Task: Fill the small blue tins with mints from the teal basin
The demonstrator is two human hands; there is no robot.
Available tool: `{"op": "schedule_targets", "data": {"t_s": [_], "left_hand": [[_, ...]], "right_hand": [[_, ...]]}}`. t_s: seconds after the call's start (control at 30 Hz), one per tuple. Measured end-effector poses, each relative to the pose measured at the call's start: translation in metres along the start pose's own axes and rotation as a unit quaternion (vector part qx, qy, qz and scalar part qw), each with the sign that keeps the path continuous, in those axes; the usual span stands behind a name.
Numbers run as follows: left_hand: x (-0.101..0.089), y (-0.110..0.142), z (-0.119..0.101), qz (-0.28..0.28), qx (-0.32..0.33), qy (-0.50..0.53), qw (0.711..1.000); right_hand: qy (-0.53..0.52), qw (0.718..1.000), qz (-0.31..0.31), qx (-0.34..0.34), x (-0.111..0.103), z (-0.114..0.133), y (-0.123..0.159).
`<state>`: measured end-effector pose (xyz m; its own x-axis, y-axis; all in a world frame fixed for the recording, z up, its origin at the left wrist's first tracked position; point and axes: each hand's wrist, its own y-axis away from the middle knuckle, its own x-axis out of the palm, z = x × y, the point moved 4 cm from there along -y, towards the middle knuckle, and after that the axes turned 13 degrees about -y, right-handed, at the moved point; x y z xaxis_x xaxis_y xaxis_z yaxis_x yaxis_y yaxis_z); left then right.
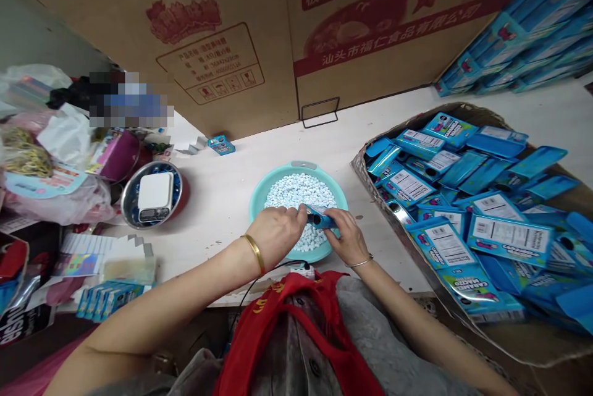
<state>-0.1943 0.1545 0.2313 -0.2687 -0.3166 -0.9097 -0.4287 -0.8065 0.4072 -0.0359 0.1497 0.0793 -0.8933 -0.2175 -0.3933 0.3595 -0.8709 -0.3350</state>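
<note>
A teal basin full of small white-blue candy pieces sits on the white table in front of me. Over its near rim my right hand grips a small blue package lying on its side, its dark open end facing left. My left hand, a gold bangle on the wrist, is pinched closed right at that opening; whatever its fingertips hold is too small to make out.
A cardboard box heaped with blue packages fills the right. At left stand a metal bowl with a small white scale, plastic bags and a row of blue packages. Big cartons wall off the back.
</note>
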Motion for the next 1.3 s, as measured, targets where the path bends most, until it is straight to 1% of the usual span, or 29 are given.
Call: {"op": "schedule_targets", "data": {"t_s": [0.03,0.07,0.1,0.13,0.2,0.27,0.33,0.4,0.47,0.57,0.63,0.7,0.77,0.87,0.97,1.03,1.1,1.13,1.2,1.3], "left_hand": [[0.006,0.001,0.007,-0.003,-0.009,-0.002,1.000],[0.015,0.000,0.017,-0.006,-0.026,-0.005,1.000],[0.029,-0.001,0.029,-0.007,-0.050,-0.007,0.999],[0.047,-0.002,0.042,-0.004,-0.078,-0.006,0.997],[0.091,-0.008,0.064,0.022,-0.123,0.012,0.992],[0.138,-0.017,0.073,0.060,-0.127,0.053,0.989],[0.176,-0.028,0.069,0.076,-0.109,0.092,0.987],[0.200,-0.041,0.056,0.070,-0.087,0.120,0.986],[0.214,-0.055,0.040,0.058,-0.072,0.152,0.984],[0.223,-0.077,0.015,0.033,-0.050,0.201,0.978],[0.225,-0.089,0.002,0.017,-0.037,0.230,0.972],[0.224,-0.095,-0.005,0.005,-0.027,0.252,0.967],[0.220,-0.092,-0.004,-0.006,-0.021,0.273,0.962],[0.203,-0.071,0.011,-0.034,-0.010,0.310,0.950],[0.172,-0.041,0.029,-0.071,0.014,0.316,0.946],[0.144,-0.022,0.038,-0.093,0.031,0.302,0.948],[0.116,-0.008,0.043,-0.101,0.043,0.277,0.955],[0.102,-0.004,0.044,-0.096,0.046,0.259,0.960],[0.078,0.001,0.042,-0.069,0.046,0.208,0.975],[0.048,0.001,0.033,0.005,0.029,0.110,0.994]], "right_hand": [[-0.003,1.000,-0.004,0.004,-0.001,-0.002,0.000],[-0.009,1.000,-0.011,0.011,-0.003,-0.005,0.001],[-0.020,0.999,-0.022,0.022,-0.005,-0.009,0.001],[-0.034,0.998,-0.040,0.040,-0.007,-0.014,0.001],[-0.073,0.990,-0.085,0.090,-0.013,-0.025,0.001],[-0.121,0.973,-0.131,0.148,-0.016,-0.038,0.001],[-0.174,0.951,-0.167,0.194,-0.017,-0.050,0.002],[-0.222,0.931,-0.186,0.223,-0.016,-0.059,0.002],[-0.254,0.918,-0.191,0.236,-0.014,-0.063,0.002],[-0.282,0.908,-0.189,0.245,-0.013,-0.064,0.000],[-0.297,0.901,-0.196,0.249,-0.015,-0.063,-0.002],[-0.305,0.896,-0.205,0.250,-0.019,-0.061,-0.004],[-0.305,0.896,-0.209,0.246,-0.023,-0.060,-0.005],[-0.278,0.908,-0.206,0.237,-0.029,-0.057,-0.003],[-0.205,0.938,-0.177,0.215,-0.032,-0.052,0.001],[-0.150,0.961,-0.142,0.185,-0.031,-0.045,0.002],[-0.108,0.978,-0.104,0.146,-0.025,-0.037,0.001],[-0.095,0.984,-0.088,0.125,-0.021,-0.033,0.001],[-0.078,0.991,-0.064,0.088,-0.013,-0.026,0.000],[-0.065,0.996,-0.040,0.055,0.000,-0.017,0.001]]}}
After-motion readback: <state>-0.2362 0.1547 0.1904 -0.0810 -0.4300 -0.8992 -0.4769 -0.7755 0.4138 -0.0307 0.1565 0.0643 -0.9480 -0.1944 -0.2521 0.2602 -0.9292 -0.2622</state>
